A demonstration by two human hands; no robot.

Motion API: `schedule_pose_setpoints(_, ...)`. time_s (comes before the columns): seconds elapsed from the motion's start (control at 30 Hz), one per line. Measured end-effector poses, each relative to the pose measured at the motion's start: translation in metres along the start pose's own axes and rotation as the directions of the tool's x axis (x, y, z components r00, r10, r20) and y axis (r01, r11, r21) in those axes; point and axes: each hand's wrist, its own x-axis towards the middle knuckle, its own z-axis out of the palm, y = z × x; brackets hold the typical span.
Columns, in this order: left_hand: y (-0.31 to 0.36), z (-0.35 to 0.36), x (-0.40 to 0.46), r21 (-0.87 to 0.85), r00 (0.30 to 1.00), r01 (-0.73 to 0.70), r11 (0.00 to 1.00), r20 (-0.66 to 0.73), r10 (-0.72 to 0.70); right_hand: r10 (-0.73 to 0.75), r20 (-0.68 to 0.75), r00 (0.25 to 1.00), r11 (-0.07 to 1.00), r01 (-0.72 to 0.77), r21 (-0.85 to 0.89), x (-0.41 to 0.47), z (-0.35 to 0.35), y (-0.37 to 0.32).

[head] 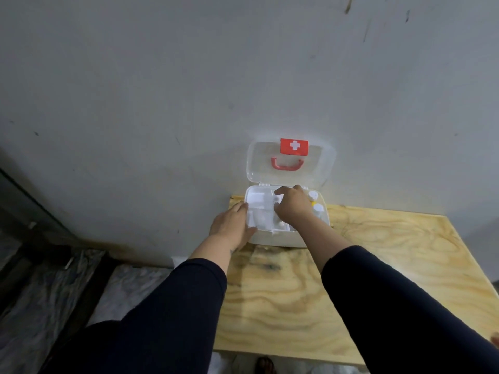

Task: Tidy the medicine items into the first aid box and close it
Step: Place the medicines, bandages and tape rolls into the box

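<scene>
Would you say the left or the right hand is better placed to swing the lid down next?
Probably the right hand: it is over the tray, just below the open lid. The left hand steadies the first aid box at its left edge.

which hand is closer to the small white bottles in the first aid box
Right. The right hand is right beside the white bottles; the left hand rests on the box's opposite, left edge.

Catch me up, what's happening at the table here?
A person is packing a white first aid box on a plywood table. The left hand steadies the box's left edge; the right hand reaches into the divided tray. Small white bottles sit at the right. The clear lid stands open against the wall.
</scene>
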Motion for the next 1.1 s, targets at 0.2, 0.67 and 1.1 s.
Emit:
schedule_pose_setpoints(0.2, 0.040, -0.025, -0.012, 0.085, 0.992, -0.115, 0.990, 0.056, 0.111, -0.028, 0.006, 1.000, 0.998, 0.027, 0.051, -0.044, -0.043, 0.025)
schedule_pose_setpoints(0.67, 0.228, 0.039, -0.045, 0.153, 0.829, -0.426, 0.892, 0.460, 0.317, 0.362, 0.267, 0.893, 0.930, -0.326, -0.171, -0.172, -0.119, 0.202)
schedule_pose_setpoints(1.1, 0.352, 0.138, -0.043, 0.214, 0.793, -0.442, 0.871, 0.548, 0.267, 0.510, 0.188, 0.839, 0.859, -0.508, -0.063, -0.192, -0.130, 0.390)
